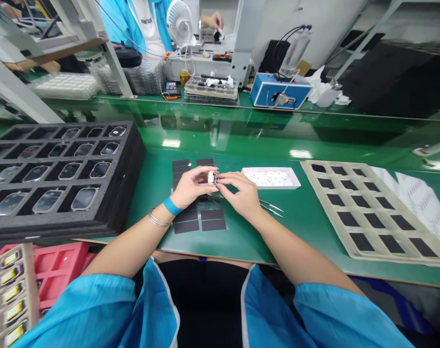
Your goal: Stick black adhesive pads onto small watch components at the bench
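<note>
While left hand (189, 186) pinches small white-and-dark piece (212, 178) between thumb and extended forefinger, right hand (244, 194) grips its right side with thumb and fingertips. Hands close together, linked through piece; fingers of both drawn in, tips nearly meeting. Which right fingertips bear on piece: too small to tell. Piece sits between hands, above green bench (241, 244), dark sheets (213, 225) lying below. White box (277, 187) just beyond right hand; tweezers (273, 211) on bench beside right wrist.

Held pc (211, 179) partly hidden btwn fingers (201, 171), details too sm.
</note>
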